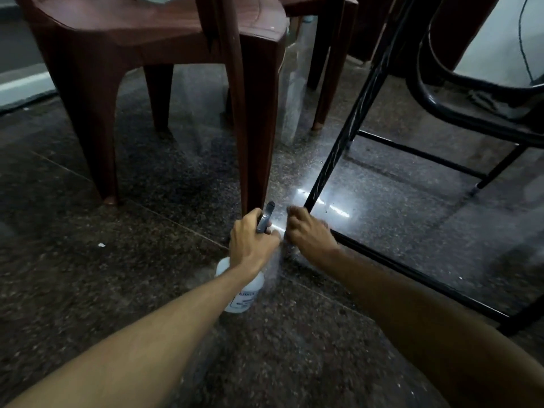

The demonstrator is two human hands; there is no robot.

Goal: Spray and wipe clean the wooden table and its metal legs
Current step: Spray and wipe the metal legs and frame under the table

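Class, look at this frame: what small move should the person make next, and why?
Probably squeeze the trigger. The left hand grips the spray bottle, nozzle pointing toward the foot of the black metal leg, and the blurred right hand waits beside that foot.

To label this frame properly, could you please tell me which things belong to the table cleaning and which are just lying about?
Job: spray bottle, gripped by the left hand; black metal table leg, with the right hand at its foot; its low crossbar.
Lying about: brown plastic chair; black tubular chair; white scrap on the floor.
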